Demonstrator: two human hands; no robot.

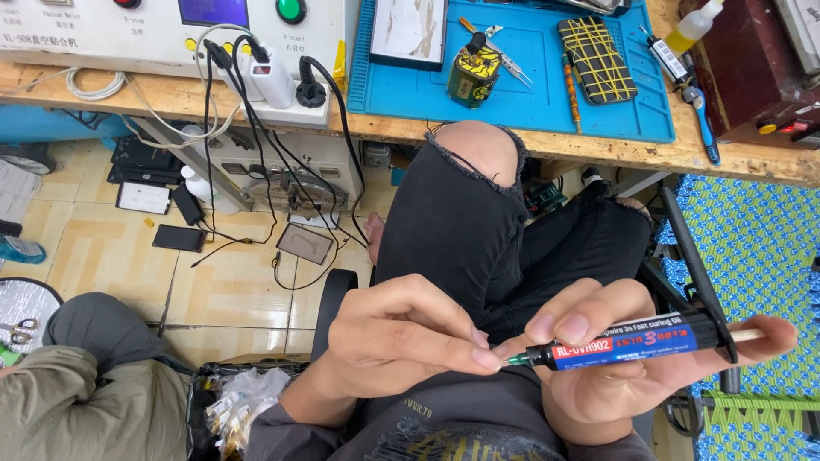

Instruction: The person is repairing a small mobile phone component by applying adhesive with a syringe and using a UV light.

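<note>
red-and-blue label on black syringe [636,343], blue screen [213,11] top

A blue mat [530,77] lies on the wooden bench [752,158], near a power strip [282,107].

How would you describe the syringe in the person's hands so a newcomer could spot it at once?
Below the wooden bench, over the lap, the right hand holds a black syringe level. The left hand pinches its green tip. Its blue and red label sets it apart.
</note>
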